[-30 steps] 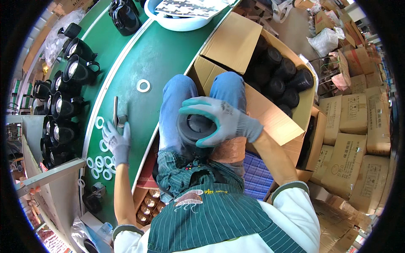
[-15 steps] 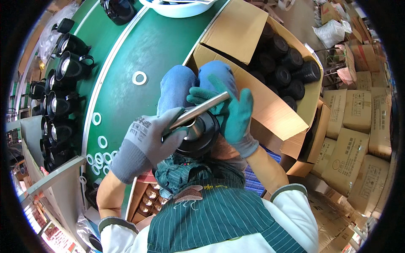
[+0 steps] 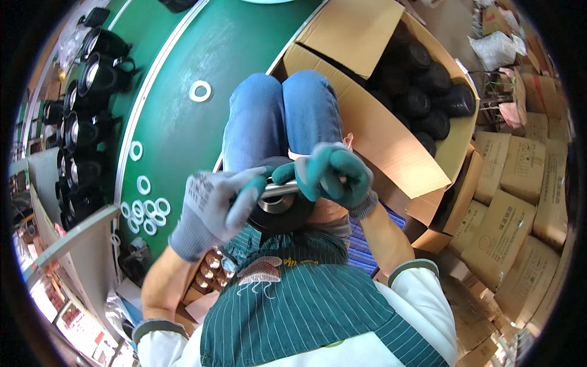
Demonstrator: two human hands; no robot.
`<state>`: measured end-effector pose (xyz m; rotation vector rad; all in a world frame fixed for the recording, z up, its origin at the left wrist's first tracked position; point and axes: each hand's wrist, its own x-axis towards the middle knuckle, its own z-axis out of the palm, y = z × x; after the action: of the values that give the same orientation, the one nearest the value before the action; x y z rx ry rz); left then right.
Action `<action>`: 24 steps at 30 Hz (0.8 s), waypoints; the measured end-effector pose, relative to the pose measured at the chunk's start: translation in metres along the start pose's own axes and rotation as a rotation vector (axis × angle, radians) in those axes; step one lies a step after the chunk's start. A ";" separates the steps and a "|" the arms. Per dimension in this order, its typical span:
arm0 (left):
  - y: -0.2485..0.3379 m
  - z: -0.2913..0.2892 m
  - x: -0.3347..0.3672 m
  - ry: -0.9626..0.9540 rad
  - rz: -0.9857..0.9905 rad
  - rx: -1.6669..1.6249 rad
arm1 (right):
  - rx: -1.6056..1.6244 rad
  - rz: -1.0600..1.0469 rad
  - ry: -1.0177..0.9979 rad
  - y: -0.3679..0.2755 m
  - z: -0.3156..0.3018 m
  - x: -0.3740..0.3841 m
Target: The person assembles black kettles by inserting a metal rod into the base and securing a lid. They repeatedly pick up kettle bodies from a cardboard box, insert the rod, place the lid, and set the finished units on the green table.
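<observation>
A shiny metal tube [image 3: 281, 189] lies crosswise between my hands, over a round black part with a metal neck [image 3: 276, 204] at its middle. My left hand [image 3: 215, 202], in a grey and green work glove, pinches the tube's left end between thumb and fingers. Wrapped round the other end is my right hand [image 3: 336, 176], also gloved; its fingers are slightly smeared by motion. The black part [image 3: 284, 221] rests in my lap, partly hidden below the hands and tube.
White rings [image 3: 144, 211] lie on the green table [image 3: 183, 134] to my left, beside a row of black pots [image 3: 98, 73]. An open carton [image 3: 348, 98] of black cylinders [image 3: 431, 78] stands at right, near stacked boxes [image 3: 501, 226]. Metallic pieces [image 3: 211, 269] sit in a box below my left arm.
The tube has gone from a slant to nearly level and lower. My right hand, open with fingers spread before, has closed round its right end. My left hand still holds the other end.
</observation>
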<state>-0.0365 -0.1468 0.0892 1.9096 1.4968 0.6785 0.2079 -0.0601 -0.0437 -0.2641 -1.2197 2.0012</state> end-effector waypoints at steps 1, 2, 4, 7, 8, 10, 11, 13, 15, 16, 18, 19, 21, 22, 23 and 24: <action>-0.008 -0.002 0.000 -0.039 -0.011 -0.061 | 0.242 -0.053 -0.072 0.002 0.016 0.007; -0.014 0.000 0.007 -0.054 -0.098 -0.165 | 0.485 -0.104 -0.138 -0.004 0.029 0.013; -0.044 0.002 0.000 0.084 0.189 0.109 | 0.191 -0.075 -0.111 -0.030 0.053 0.013; -0.078 0.008 0.017 0.288 0.530 0.309 | -0.095 -0.196 -0.274 -0.032 0.055 0.010; -0.083 0.005 0.024 0.250 0.530 0.270 | -0.279 -0.239 -0.428 -0.038 0.050 0.012; -0.090 0.015 0.047 0.249 0.547 0.138 | -0.580 -0.290 -0.606 -0.051 0.058 0.016; -0.090 0.021 0.057 0.186 0.531 0.076 | -0.664 -0.267 -0.671 -0.058 0.069 0.016; -0.075 0.020 0.087 -0.026 0.419 -0.168 | -0.824 -0.231 -0.798 -0.066 0.084 0.017; -0.070 0.034 0.106 -0.151 0.185 -0.233 | -0.962 -0.211 -0.932 -0.065 0.093 0.020; -0.067 0.039 0.115 -0.200 0.210 -0.257 | -1.001 -0.184 -1.022 -0.064 0.100 0.024; -0.058 0.049 0.129 -0.280 0.245 -0.342 | -1.016 -0.064 -1.212 -0.052 0.114 0.031; -0.057 0.058 0.138 -0.352 0.294 -0.367 | -1.017 -0.002 -1.314 -0.048 0.124 0.042; -0.053 0.077 0.147 -0.313 0.452 -0.541 | -1.046 0.072 -1.497 -0.043 0.141 0.070; -0.045 0.076 0.153 -0.478 0.359 -0.559 | -1.090 -0.108 -1.296 -0.034 0.148 0.078; -0.040 0.074 0.159 -0.643 0.263 -0.572 | -1.160 0.146 -1.441 -0.035 0.152 0.089; -0.041 0.070 0.162 -0.715 0.229 -0.578 | -1.178 0.059 -1.338 -0.029 0.145 0.083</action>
<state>0.0239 0.0073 0.0157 1.6144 0.5635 0.3894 0.0888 -0.0926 0.0730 0.6245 -3.1293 1.0750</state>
